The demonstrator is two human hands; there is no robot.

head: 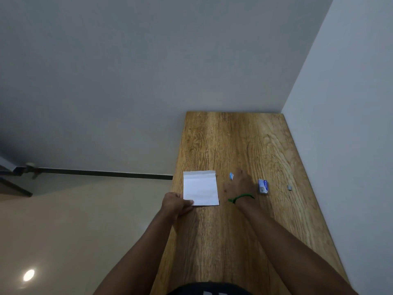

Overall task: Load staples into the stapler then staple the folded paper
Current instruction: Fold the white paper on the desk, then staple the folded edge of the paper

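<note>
White folded paper (201,188) lies on the tabletop (234,241), its near corner pinched by my left fingers (188,202), probably to steady it, while my right fingers (239,175) reach over the blue stapler (231,176) beside the staple box (263,186), grip unclear.

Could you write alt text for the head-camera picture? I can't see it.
A person's left hand pinches the near corner of a folded white paper on a wooden table, while the right hand, wearing a green wristband, covers a small blue-and-white stapler. A small blue-and-white cardboard box and a tiny grey metal piece lie to the right.
</note>
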